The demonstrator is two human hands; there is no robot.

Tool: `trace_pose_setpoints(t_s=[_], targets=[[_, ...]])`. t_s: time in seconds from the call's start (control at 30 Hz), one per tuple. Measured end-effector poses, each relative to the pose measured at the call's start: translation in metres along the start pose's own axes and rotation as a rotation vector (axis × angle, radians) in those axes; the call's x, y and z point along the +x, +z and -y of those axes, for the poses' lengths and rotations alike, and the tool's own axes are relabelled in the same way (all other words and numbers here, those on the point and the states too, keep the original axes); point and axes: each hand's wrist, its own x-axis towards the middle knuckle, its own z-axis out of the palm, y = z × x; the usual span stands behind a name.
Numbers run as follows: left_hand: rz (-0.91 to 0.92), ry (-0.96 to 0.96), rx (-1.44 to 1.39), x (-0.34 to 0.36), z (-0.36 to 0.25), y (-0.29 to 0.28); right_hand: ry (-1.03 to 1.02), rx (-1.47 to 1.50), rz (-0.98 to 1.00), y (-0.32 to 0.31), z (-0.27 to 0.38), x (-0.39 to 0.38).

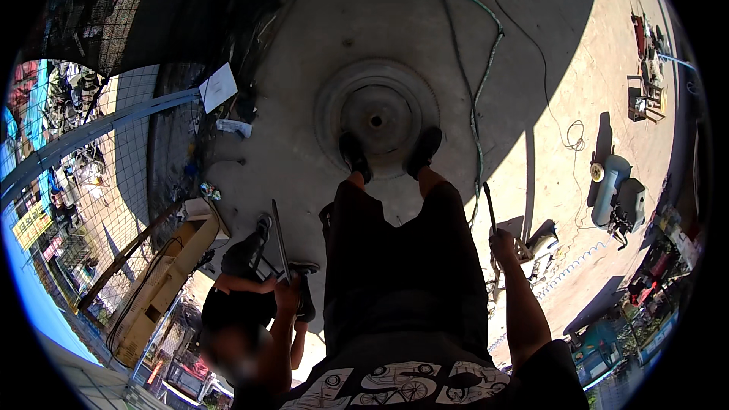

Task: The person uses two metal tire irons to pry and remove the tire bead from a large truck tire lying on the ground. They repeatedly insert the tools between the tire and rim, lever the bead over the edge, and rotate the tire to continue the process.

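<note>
My left hand [287, 294] is closed around a long, flat metal bar [279, 237] that points up and away. In my right hand [502, 247] is a dark bar [490, 209], also pointing away from me. Both bars are clear of the large, dusty round wheel [342, 80] lying flat on the ground ahead. It shows concentric rings and a central hole. My left shoe [355, 156] is on its near part, and my right shoe [425, 152] is at its near right edge. The exact kind of each bar cannot be made out.
Close on my left a person [241, 300] crouches or sits. A green hose [486, 68] and dark cables run along the ground to the right. Farther right stand a teal compressor tank [607, 193] and a small chair [644, 99]. A tan metal cabinet [156, 288] lies beside the left mesh fence.
</note>
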Motion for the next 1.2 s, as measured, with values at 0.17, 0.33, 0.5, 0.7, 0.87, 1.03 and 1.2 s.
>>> trace_pose_setpoints(t_s=[0.17,0.33,0.5,0.7,0.87,1.03,1.2], targets=[[-0.007,-0.045,0.077,-0.006,-0.019,0.029,-0.002,0.099,-0.019,-0.013,-0.011,0.020],[0.047,-0.078,-0.006,-0.018,-0.044,0.006,0.034,0.171,-0.076,0.000,-0.009,-0.002],[0.082,0.066,0.167,-0.018,-0.060,-0.043,0.066,0.335,-0.084,0.043,-0.046,-0.042],[-0.033,-0.008,0.320,0.051,-0.048,-0.087,-0.054,0.223,-0.102,0.105,-0.086,-0.034],[-0.057,0.023,0.224,0.026,-0.066,-0.069,-0.038,0.162,-0.078,0.099,-0.137,-0.048],[-0.093,0.056,0.492,0.024,-0.028,-0.065,0.014,0.212,-0.072,0.065,-0.136,-0.039],[0.039,0.106,0.323,0.001,-0.069,0.019,0.035,0.353,-0.125,0.000,-0.104,0.010]])
